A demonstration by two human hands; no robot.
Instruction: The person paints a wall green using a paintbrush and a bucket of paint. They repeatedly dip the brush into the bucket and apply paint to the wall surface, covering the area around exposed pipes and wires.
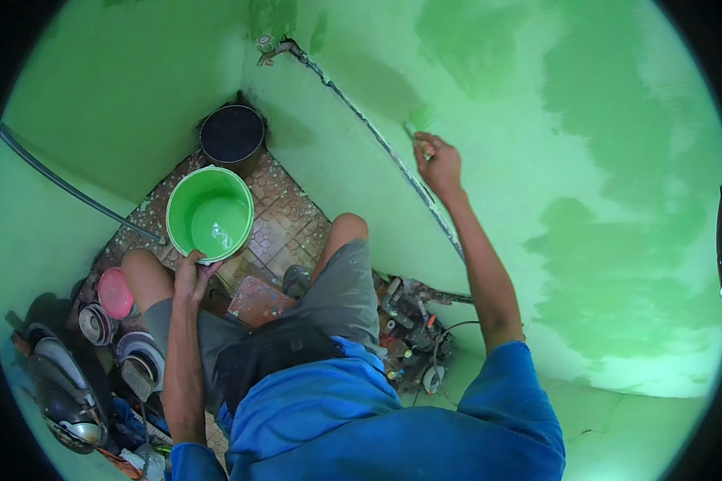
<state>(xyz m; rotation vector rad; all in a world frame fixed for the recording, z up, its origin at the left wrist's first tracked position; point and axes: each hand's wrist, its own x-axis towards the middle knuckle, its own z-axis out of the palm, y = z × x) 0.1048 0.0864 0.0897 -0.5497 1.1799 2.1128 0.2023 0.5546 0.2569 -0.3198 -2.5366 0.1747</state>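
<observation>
My left hand [195, 278] grips the near rim of a bucket [174, 204], thumb over the edge. Green paint [219, 222] covers the bucket's bottom. On the right, my right hand [439, 162] is closed around the handle of a paintbrush [410, 130]. The brush end is close to the pale green wall [361, 198], beside a small streaky patch of darker green [422, 114]; whether the bristles touch it I cannot tell. Below this hand, a paint-spattered pipe [373, 129] runs slantwise along the wall, up to a tap [272, 53].
A dark, round container [231, 135] stands in the corner behind the bucket. A grey hose [72, 187] hangs at left. Stacked dishes [96, 324], a pink bowl [115, 293] and pans [63, 385] lie at lower left. A pump-like machine [412, 324] sits by my right knee on the speckled tile floor [289, 222].
</observation>
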